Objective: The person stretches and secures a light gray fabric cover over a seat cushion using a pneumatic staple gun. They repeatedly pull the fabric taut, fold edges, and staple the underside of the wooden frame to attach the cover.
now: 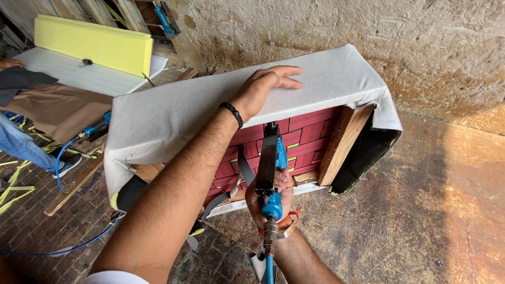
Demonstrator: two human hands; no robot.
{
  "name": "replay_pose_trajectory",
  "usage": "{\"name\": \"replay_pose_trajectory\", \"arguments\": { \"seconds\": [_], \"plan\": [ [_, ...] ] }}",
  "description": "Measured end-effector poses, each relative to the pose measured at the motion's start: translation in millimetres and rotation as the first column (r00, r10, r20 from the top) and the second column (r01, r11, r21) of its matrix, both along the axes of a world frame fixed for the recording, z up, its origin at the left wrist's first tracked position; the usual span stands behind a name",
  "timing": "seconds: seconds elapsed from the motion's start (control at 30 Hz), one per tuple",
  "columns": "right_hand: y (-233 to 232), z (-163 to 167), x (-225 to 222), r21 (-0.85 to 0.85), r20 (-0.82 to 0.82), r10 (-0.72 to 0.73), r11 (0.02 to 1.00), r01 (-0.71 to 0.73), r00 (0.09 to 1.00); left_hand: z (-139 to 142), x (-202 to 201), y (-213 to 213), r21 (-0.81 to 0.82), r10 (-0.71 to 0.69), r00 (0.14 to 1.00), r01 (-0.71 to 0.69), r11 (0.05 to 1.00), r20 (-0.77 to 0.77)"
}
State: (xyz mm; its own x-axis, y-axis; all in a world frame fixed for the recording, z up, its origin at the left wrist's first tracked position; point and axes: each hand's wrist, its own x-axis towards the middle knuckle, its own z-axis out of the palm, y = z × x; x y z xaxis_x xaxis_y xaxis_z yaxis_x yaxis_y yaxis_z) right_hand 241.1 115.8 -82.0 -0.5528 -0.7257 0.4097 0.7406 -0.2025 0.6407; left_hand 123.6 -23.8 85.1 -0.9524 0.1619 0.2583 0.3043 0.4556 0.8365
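- Here the left hand (265,87) lies flat and open, palm down, on the white fabric (168,113) draped over the top of an upholstery frame (344,139); pressed so, it looks to be holding the cloth smooth and taut against the frame's upper edge.
- The right hand (273,197) is clenched around the grip of a blue-and-black pneumatic stapler (269,158), its nose pointing up under the fabric's edge, close against the red webbing (307,137), where the cloth meets the wood.
- A blue air hose (269,271) runs from the tool's base out of the bottom of the view.
- The stapler's tip is hidden behind its own body, so whether it touches fabric or wood I cannot tell.
- The frame's far side and underside are out of sight.
- At the left edge, another person's sleeve and leg are cut off beside yellow foam (94,44).
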Motion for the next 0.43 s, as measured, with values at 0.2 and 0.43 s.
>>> {"name": "replay_pose_trajectory", "arguments": {
  "seconds": [0.2,0.43],
  "plan": [
    [33,-4,-21,0.250,-0.260,-0.101,0.954,0.168,0.960,-3,3,1,0.061,-0.035,0.999,0.036,0.997,-0.027],
    [143,-18,-63,0.416,-0.881,0.105,-0.292,0.861,0.462,-3,14,13,0.026,-0.024,0.999,0.025,0.999,-0.027]
  ]
}}
